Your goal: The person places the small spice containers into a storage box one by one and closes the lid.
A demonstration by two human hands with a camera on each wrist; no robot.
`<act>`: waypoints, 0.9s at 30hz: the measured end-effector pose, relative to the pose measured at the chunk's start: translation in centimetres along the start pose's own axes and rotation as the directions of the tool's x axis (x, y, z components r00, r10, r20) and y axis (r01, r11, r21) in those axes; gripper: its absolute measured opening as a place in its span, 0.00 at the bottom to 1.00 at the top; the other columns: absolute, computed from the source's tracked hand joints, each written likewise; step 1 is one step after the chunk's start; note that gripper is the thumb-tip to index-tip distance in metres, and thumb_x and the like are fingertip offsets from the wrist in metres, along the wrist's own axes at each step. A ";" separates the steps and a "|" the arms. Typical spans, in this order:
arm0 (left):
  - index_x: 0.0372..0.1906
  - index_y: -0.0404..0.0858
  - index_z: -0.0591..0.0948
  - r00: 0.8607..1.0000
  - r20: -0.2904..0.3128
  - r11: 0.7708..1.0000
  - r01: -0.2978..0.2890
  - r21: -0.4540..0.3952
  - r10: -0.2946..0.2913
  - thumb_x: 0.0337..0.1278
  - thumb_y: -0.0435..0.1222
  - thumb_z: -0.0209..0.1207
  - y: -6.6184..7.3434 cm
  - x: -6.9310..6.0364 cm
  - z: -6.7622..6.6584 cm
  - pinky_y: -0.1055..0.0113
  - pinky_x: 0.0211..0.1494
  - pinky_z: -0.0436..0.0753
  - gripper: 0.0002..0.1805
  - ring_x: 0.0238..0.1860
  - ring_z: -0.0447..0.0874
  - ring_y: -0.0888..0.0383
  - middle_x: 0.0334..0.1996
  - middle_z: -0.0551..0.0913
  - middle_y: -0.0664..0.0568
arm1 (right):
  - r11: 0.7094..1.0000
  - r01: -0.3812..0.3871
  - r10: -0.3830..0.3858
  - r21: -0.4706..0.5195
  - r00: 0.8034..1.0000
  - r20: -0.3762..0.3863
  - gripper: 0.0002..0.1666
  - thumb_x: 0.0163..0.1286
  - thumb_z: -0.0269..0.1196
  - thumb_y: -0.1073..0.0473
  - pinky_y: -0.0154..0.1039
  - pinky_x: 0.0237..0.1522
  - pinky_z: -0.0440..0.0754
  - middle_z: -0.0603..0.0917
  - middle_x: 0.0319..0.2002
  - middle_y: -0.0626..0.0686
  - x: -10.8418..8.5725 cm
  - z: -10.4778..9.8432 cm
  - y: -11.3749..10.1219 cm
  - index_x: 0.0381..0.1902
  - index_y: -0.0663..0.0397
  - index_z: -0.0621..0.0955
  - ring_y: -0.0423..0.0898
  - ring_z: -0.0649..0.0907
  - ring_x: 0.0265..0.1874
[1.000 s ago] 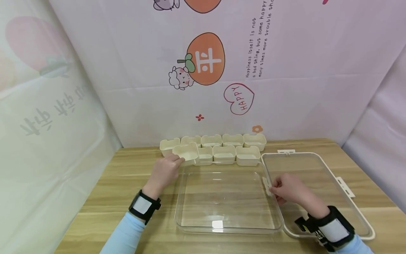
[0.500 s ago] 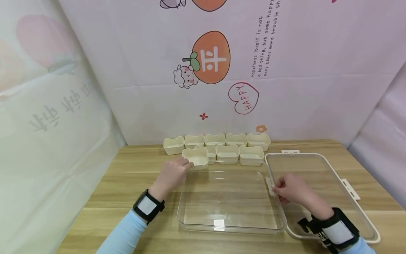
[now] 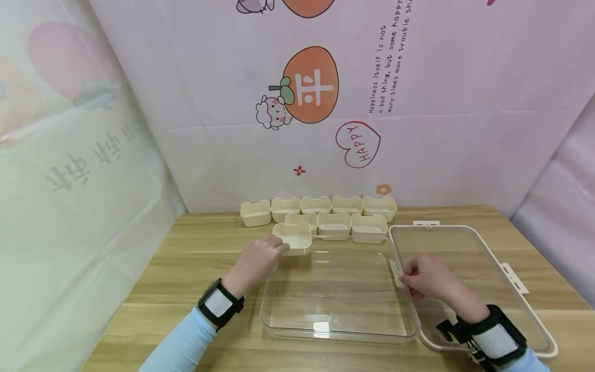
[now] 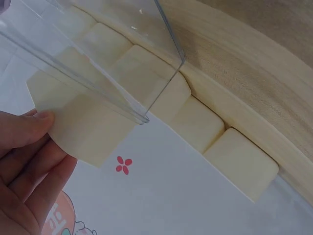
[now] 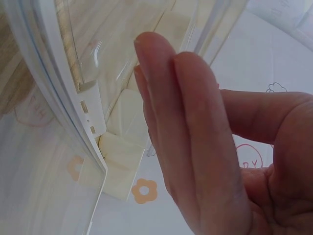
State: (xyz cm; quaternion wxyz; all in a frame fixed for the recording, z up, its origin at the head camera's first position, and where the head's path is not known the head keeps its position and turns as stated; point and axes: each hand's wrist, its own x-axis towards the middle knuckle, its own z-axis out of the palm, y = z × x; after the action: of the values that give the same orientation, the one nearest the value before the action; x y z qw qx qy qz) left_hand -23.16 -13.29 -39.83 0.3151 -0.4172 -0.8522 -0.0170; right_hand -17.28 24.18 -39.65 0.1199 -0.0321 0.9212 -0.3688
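Between thumb and fingers, the left hand (image 3: 257, 258) pinches a small cream bin (image 3: 295, 238) above the back left corner of a large clear box (image 3: 334, 333). In the left wrist view the thumb of the left hand (image 4: 27, 161) lies against the held bin (image 4: 93, 129), partly behind clear plastic. The right hand (image 3: 432, 281) grips the clear box's right rim beside a white clip (image 3: 395, 271). Its fingers are straight and close together in the right wrist view, where the right hand (image 5: 200, 142) hides much of the rim.
Several cream bins (image 3: 369, 230) stand in two rows behind the box. A clear lid (image 3: 451, 248) with a white edge and clips lies to the right, under the right forearm. A printed cloth (image 3: 209, 165) hangs behind the wooden table (image 3: 158, 263).
The left hand has carried the cream bin right and towards the person, away from the rows to over the box's back left corner. The right hand stays at the box's right rim.
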 end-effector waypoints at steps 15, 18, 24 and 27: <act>0.26 0.42 0.84 0.990 0.124 0.998 -0.059 -0.015 0.060 0.35 0.20 0.59 0.5 0.1 0.0 0.80 0.20 0.67 0.14 0.19 0.73 0.65 0.20 0.82 0.56 | 1.000 -0.007 0.007 -0.003 1.000 0.003 0.07 0.61 0.60 0.66 0.37 0.22 0.83 0.82 0.21 0.55 -0.1 -0.1 -0.2 0.26 0.67 0.77 0.45 0.84 0.19; 0.25 0.42 0.83 0.987 0.148 0.998 -0.058 -0.018 0.060 0.34 0.21 0.58 0.6 0.1 0.0 0.79 0.20 0.67 0.14 0.19 0.72 0.65 0.20 0.81 0.57 | 1.000 -0.006 0.006 -0.007 1.000 0.001 0.07 0.61 0.60 0.66 0.36 0.22 0.83 0.82 0.21 0.54 -0.1 -0.1 -0.2 0.26 0.67 0.77 0.44 0.84 0.19; 0.24 0.42 0.83 0.978 0.203 0.998 -0.047 -0.030 0.052 0.33 0.21 0.57 0.6 0.2 0.2 0.80 0.19 0.63 0.14 0.17 0.67 0.66 0.18 0.79 0.57 | 1.000 -0.017 0.017 -0.018 1.000 0.001 0.07 0.61 0.60 0.66 0.36 0.22 0.83 0.82 0.21 0.54 -0.1 0.0 -0.2 0.26 0.67 0.77 0.44 0.83 0.19; 0.23 0.42 0.83 0.973 0.224 0.999 -0.042 -0.035 0.048 0.32 0.20 0.56 0.6 0.2 0.4 0.79 0.19 0.62 0.14 0.17 0.65 0.67 0.17 0.78 0.57 | 1.000 -0.021 0.021 -0.020 1.000 0.000 0.07 0.61 0.60 0.66 0.36 0.23 0.83 0.82 0.22 0.54 0.0 0.0 -0.2 0.27 0.67 0.78 0.44 0.83 0.19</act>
State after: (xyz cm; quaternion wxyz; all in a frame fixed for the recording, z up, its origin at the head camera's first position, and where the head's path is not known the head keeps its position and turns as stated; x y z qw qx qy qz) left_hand -23.03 -12.65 -40.16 0.2108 -0.4403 -0.8724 0.0247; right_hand -17.28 24.09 -39.53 0.1234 -0.0236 0.9251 -0.3583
